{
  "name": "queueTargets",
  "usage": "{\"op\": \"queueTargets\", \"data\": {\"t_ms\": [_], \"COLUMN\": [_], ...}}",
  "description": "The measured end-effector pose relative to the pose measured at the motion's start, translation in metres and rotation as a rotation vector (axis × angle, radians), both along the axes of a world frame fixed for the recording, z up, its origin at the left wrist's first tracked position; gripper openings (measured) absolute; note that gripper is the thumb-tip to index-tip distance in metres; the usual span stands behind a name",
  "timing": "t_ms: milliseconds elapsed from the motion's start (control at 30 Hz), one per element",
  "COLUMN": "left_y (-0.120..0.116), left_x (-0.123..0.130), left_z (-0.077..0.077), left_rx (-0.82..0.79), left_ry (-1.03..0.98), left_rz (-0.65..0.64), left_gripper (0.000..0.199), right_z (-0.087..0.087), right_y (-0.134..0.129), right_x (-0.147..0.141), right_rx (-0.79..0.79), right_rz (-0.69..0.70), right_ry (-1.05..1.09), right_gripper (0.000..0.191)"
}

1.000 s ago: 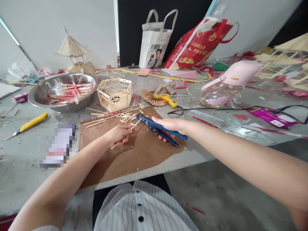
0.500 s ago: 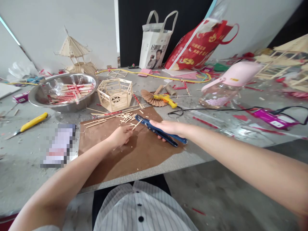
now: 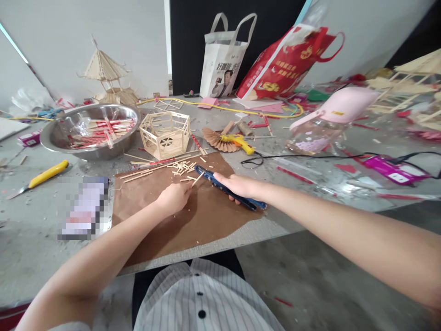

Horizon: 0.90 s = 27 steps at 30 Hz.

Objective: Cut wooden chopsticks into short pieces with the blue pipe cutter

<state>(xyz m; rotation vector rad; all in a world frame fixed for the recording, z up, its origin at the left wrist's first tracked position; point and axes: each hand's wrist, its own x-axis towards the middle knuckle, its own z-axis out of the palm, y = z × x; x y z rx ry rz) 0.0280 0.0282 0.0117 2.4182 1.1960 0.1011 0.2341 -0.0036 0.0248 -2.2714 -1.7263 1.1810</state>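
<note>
Between the fingers of my left hand (image 3: 175, 197) is a thin wooden stick (image 3: 197, 179), its far end at the jaws of a blue hand cutter (image 3: 220, 185). My right hand (image 3: 237, 185) is wrapped round the cutter's handles, which lie close together. Both hands are over a brown sheet (image 3: 165, 239). Just beyond my left hand lies a pile of short cut sticks (image 3: 182, 167), with several longer sticks (image 3: 138, 176) to its left. A six-sided wooden stick frame (image 3: 164, 135) stands behind the pile.
At the left are a metal bowl (image 3: 51, 146) of sticks, a yellow utility knife (image 3: 48, 174) and a blurred-out phone-like object (image 3: 84, 207). A yellow glue gun (image 3: 238, 141), a pink-lidded bottle (image 3: 330, 119) and a purple box (image 3: 396, 169) with a cable sit rightward. Bags (image 3: 223, 62) stand behind.
The cutter's handles have come closer together in my right hand. My left hand has turned slightly, still holding the stick at the jaws.
</note>
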Motion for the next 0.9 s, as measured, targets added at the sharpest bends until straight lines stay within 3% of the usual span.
{"op": "queueTargets", "data": {"t_ms": [167,333,900], "left_y": [-0.003,-0.006,-0.009], "left_x": [0.002,0.007,0.009], "left_z": [-0.003,-0.003,-0.001], "left_rx": [0.116,0.149,0.155], "left_ry": [0.218,0.314,0.35], "left_rz": [0.056,0.09,0.111], "left_gripper": [0.036,0.038,0.039], "right_z": [0.006,0.009,0.004], "right_y": [0.001,0.002,0.005], "right_x": [-0.007,-0.012,-0.01], "right_rx": [-0.014,-0.03,-0.011], "right_rz": [-0.023,-0.06,-0.051], "right_ry": [-0.07,-0.082,-0.135], "right_gripper": [0.081,0.079,0.08]}}
